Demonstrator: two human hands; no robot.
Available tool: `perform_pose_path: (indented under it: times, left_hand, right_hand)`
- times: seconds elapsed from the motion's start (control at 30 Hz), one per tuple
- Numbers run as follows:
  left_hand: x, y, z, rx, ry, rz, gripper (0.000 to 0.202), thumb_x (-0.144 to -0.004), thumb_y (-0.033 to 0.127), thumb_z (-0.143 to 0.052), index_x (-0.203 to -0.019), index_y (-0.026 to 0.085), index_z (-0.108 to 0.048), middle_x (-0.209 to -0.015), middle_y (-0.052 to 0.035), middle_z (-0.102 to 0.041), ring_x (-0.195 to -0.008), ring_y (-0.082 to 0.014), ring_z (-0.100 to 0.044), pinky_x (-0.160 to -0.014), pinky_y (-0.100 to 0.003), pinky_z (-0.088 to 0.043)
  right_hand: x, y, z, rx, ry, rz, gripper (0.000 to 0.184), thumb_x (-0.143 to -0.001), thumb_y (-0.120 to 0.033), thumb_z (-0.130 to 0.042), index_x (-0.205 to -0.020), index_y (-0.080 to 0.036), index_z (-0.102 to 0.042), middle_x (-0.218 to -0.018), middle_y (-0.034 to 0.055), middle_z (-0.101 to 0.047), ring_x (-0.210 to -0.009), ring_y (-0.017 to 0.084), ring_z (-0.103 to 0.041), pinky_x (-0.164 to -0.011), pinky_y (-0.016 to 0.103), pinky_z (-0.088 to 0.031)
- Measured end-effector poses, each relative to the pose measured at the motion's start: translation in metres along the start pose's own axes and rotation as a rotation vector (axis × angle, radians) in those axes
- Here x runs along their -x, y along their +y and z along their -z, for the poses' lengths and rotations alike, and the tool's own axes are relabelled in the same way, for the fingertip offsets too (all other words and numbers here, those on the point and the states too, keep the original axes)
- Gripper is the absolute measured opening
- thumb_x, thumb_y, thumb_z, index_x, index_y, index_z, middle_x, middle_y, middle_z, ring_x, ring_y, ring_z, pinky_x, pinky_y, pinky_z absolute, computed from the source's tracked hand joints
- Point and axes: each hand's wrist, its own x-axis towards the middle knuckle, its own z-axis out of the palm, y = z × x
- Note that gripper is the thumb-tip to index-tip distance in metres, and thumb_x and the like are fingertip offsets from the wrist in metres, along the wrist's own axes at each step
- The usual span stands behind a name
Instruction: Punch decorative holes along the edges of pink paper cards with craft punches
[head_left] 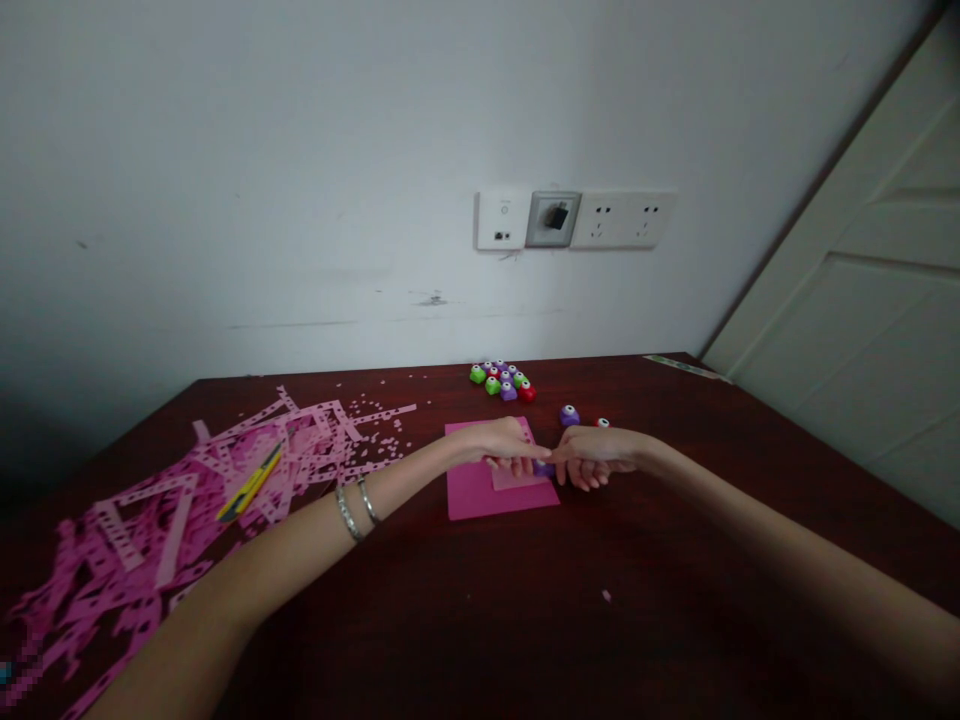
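A small purple craft punch sits at the right edge of a light pink paper piece, mostly hidden by my fingers. My right hand is closed around the punch from the right, its fingers curled below. From the left, my left hand grips the light pink paper, with one finger stretched to the punch and meeting my right hand. Under them lies a larger magenta sheet. Just behind my right hand stand another purple punch and a red punch, partly covered.
Several green, purple and red punches cluster near the wall. On the left lies a heap of punched pink paper strips, with a yellow utility knife on top. Paper bits are scattered beside it. Sockets are on the wall.
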Motion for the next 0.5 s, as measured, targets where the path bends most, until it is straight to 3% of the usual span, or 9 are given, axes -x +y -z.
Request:
perform_pose_path:
  times: [0.23,0.5]
  left_hand:
    - [-0.013,0.001,0.011,0.0,-0.336,0.026,0.047,-0.065,0.063,-0.06,-0.06,0.017,-0.065,-0.052,-0.0032,-0.048,-0.041,-0.0054,-0.022,-0.039,-0.023,-0.017]
    - [-0.026,-0.002,0.014,0.031,-0.39,0.086,0.038,-0.055,0.057,-0.07,-0.059,0.019,-0.068,-0.047,-0.0004,-0.042,-0.04,-0.0044,-0.02,-0.037,-0.02,-0.018]
  right_hand:
    - [0.001,-0.015,0.001,0.041,-0.064,-0.125,0.029,-0.077,-0.034,-0.05,-0.068,-0.01,-0.064,-0.053,0.0042,-0.059,-0.041,0.007,-0.05,-0.038,0.016,-0.038]
    - [-0.002,-0.021,-0.002,0.069,-0.064,-0.118,0.032,-0.076,-0.029,-0.048,-0.052,-0.012,-0.059,-0.048,0.0045,-0.057,-0.041,0.007,-0.049,-0.038,0.016,-0.037]
